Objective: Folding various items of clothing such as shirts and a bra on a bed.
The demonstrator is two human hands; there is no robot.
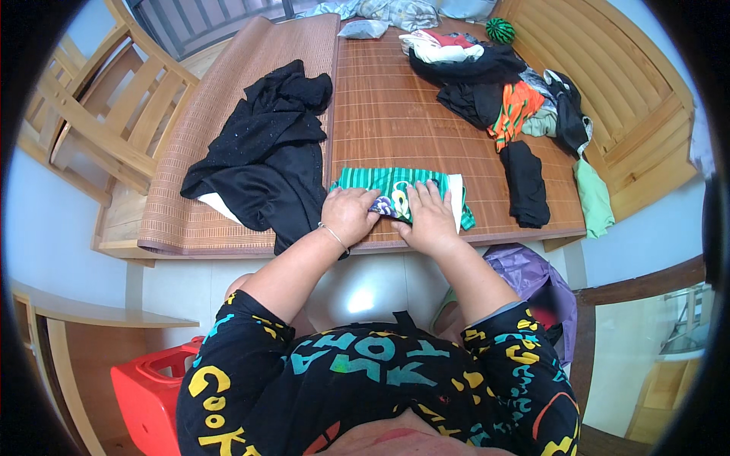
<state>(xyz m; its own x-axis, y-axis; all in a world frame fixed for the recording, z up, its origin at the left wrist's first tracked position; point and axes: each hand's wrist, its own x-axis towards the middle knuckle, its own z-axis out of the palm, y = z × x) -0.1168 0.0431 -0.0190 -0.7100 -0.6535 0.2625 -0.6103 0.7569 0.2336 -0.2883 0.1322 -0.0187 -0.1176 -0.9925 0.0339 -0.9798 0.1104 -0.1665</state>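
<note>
A green striped garment (365, 179) with a white band and a dark printed patch lies folded into a compact bundle at the near edge of the brown bamboo mat (395, 99). At its left end, my left hand (351, 218) has its fingers curled together on the fabric. My right hand (430, 216) rests flat on the bundle's right part, its fingers stretched out and slightly apart. Left of my hands spreads a crumpled black garment (266, 152) with a bit of white cloth (219, 207) under its near side.
On the right lie a folded black garment (525, 185), a light green cloth (592, 197) and a heap of mixed clothes (475, 67). A green striped ball (499, 30) sits behind the heap. Below are a red plastic stool (148, 395) and a purple bag (532, 273).
</note>
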